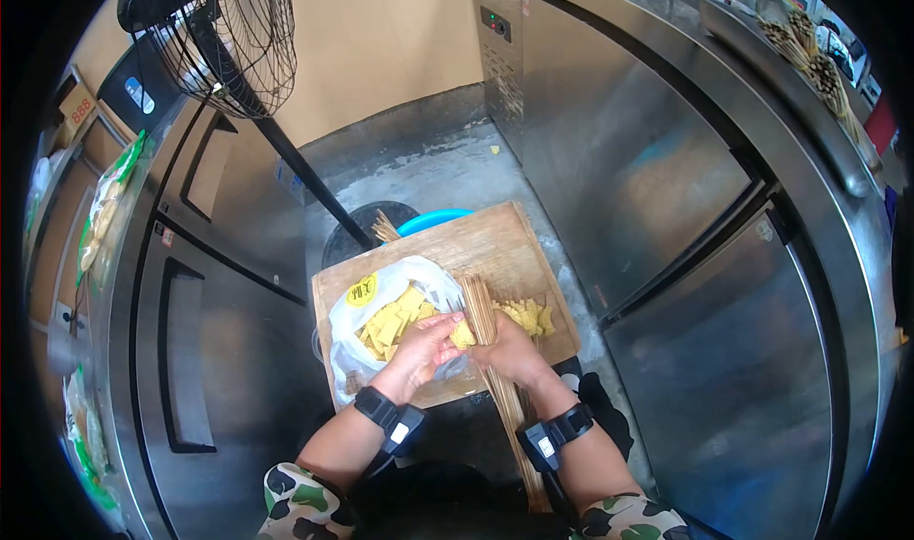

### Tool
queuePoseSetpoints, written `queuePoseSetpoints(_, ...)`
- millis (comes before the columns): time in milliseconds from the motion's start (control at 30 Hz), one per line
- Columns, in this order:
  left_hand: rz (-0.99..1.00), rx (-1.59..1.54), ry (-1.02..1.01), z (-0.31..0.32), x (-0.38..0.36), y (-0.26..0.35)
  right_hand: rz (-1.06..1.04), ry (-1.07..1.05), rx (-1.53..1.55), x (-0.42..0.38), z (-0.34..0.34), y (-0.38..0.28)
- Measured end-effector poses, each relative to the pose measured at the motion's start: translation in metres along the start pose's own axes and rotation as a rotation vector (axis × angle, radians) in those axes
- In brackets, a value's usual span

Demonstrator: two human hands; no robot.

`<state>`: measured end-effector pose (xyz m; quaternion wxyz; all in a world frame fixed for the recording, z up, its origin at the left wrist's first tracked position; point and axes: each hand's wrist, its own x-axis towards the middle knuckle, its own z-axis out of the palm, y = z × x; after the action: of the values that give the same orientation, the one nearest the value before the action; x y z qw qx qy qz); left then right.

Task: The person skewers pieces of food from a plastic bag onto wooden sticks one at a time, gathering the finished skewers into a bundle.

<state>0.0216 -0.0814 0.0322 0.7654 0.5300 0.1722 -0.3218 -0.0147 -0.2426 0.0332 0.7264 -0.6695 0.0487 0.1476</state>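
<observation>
Head view: toward the near edge of the board (538, 273), the left hand (415, 354) pinches a yellow piece (462, 335) beside sticks (480, 309) in the right hand's grip (511, 351); handling it likely calls for light fingertips.

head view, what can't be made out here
All in the head view:
Right hand: some fingers, hidden behind the stick bundle.
Yellow piece: its full shape, partly covered by the left hand.
Plastic bag: its bottom, hidden by the yellow pieces inside; its print, too small to read.
Blue basin: mostly hidden by the wooden board.
Fan: top, cut off by the upper edge.
</observation>
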Motion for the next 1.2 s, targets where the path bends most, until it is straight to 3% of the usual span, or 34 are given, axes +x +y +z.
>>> queuePoseSetpoints(100, 0.129, 0.042, 0.087, -0.004, 0.003, -0.001, -0.026, 0.030, 0.022, 0.000, -0.001, 0.003)
queuePoseSetpoints(133, 0.286, 0.197, 0.130, -0.022, 0.019, -0.007, -0.003, 0.032, -0.034, -0.002, -0.002, -0.001)
queuePoseSetpoints(233, 0.676, 1.210, 0.386, -0.038, 0.020, -0.004, 0.029, 0.022, -0.090, -0.007, -0.004, -0.014)
queuePoseSetpoints(267, 0.739, 1.343, 0.393, -0.042, 0.022, -0.006, 0.019, 0.009, -0.033, -0.007, -0.005, -0.013)
queuePoseSetpoints(467, 0.794, 1.607, 0.408, -0.028, 0.019, -0.008, 0.097, -0.058, 0.166, -0.010, -0.009, -0.018)
queuePoseSetpoints(667, 0.699, 1.686, 0.345, -0.031, 0.032, -0.009, 0.046, -0.063, 0.198, -0.009, -0.010, -0.015)
queuePoseSetpoints(967, 0.920, 1.378, 0.255, -0.047, 0.010, -0.028, 0.081, -0.068, 0.263, -0.008, -0.011, -0.013)
queuePoseSetpoints(1067, 0.794, 0.509, 0.211, -0.060, 0.034, -0.037, 0.092, -0.070, 0.237, -0.010, -0.009, -0.015)
queuePoseSetpoints(1167, 0.463, 0.033, 0.282, -0.047, 0.026, -0.013, 0.065, -0.073, 0.236, -0.006, -0.005, -0.008)
queuePoseSetpoints(1200, 0.464, 0.013, 0.245, -0.051, 0.027, -0.007, 0.049, -0.069, 0.242, -0.005, -0.004, -0.005)
